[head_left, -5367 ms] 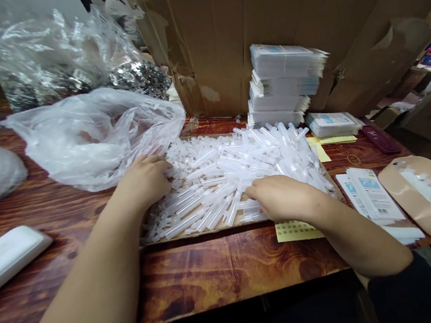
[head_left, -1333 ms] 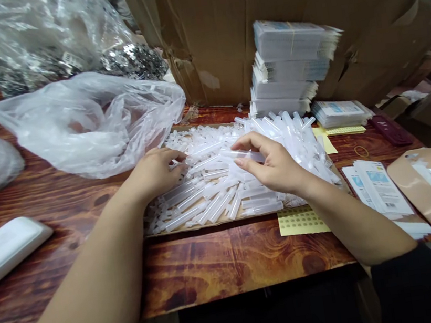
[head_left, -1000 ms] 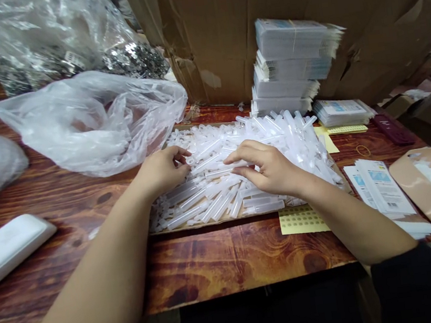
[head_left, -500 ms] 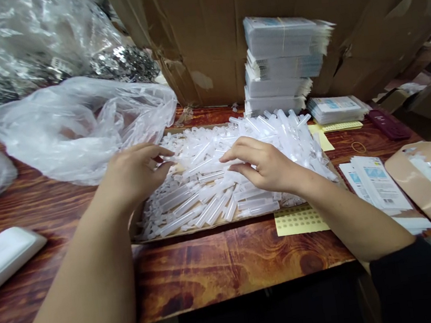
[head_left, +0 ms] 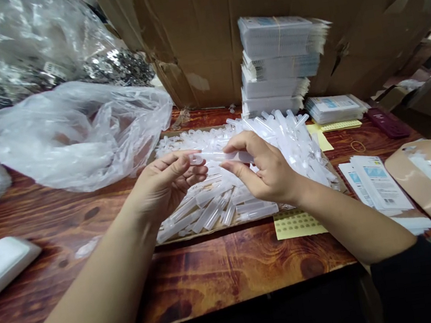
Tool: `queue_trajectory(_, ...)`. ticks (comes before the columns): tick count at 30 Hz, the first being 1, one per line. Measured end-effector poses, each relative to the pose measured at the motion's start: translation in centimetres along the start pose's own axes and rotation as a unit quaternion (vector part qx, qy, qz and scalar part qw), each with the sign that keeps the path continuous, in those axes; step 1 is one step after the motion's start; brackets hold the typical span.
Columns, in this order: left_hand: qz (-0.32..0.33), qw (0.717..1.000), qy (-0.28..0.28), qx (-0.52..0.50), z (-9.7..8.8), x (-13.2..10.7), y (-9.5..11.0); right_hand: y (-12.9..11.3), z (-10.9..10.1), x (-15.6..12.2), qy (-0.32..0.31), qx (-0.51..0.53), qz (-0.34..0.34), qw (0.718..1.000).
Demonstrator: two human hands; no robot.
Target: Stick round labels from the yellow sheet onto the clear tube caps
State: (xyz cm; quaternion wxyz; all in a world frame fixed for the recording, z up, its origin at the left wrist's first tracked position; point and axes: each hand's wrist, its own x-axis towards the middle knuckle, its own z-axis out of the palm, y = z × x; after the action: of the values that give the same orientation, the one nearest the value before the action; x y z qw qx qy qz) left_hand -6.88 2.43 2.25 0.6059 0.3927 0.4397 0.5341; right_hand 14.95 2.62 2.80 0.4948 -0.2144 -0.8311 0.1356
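Observation:
In my right hand [head_left: 266, 168] a translucent plastic tube [head_left: 215, 155] is pinched between thumb and fingers, lying level above the tray. The thumb and forefinger of my left hand [head_left: 172, 175] are closed on a small clear plastic cap [head_left: 196, 158] at the tube's left end. Whether the cap is seated in the tube cannot be made out. Beneath both hands lies a shallow cardboard tray [head_left: 205, 233] full of loose translucent tubes [head_left: 256, 210] and, towards its left side, small clear plastic pieces [head_left: 173, 141].
A clear plastic bag [head_left: 76, 132] spreads behind my left hand. Bundled printed packets [head_left: 281, 57] stand stacked at the back, before a cardboard sheet [head_left: 190, 32]. Printed cards [head_left: 381, 182] and a yellow sticker sheet [head_left: 299, 224] lie right of the tray; a white device [head_left: 5, 266] sits left.
My hands have come together over the tray. The right now holds a tube, and the left has turned, bringing a small cap to its end.

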Motion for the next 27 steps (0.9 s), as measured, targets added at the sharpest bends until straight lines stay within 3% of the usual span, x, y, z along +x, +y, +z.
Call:
queue_trajectory(10,0.025,0.999,-0.013,0.037,1.1,-0.8,0.0,-0.4,-0.6,0.1,-0.082,-0.121,-0.104,0.984)
queue_trajectory(13,0.041,0.998,-0.007,0.038,1.1,-1.0,-0.1,-0.3,-0.1,-0.2,-0.067,-0.071,-0.068,0.993)
queue_trajectory(17,0.065,0.996,0.014,0.054,1.0,-1.0,-0.2,-0.4,0.3,-0.6,-0.045,-0.032,0.104,0.993)
queue_trajectory(18,0.063,0.996,0.02,0.051,1.1,-1.0,-0.2,-0.3,0.3,-0.5,-0.039,-0.037,0.117,0.992)
queue_trajectory(22,0.044,0.999,0.012,0.026,1.4,-1.2,-0.2,-0.2,0.1,-0.3,-0.015,-0.05,-0.013,0.999)
queue_trajectory(27,0.033,0.999,0.009,0.031,1.7,-1.5,-0.2,-0.2,-0.1,-0.4,-0.032,-0.062,0.044,0.997)
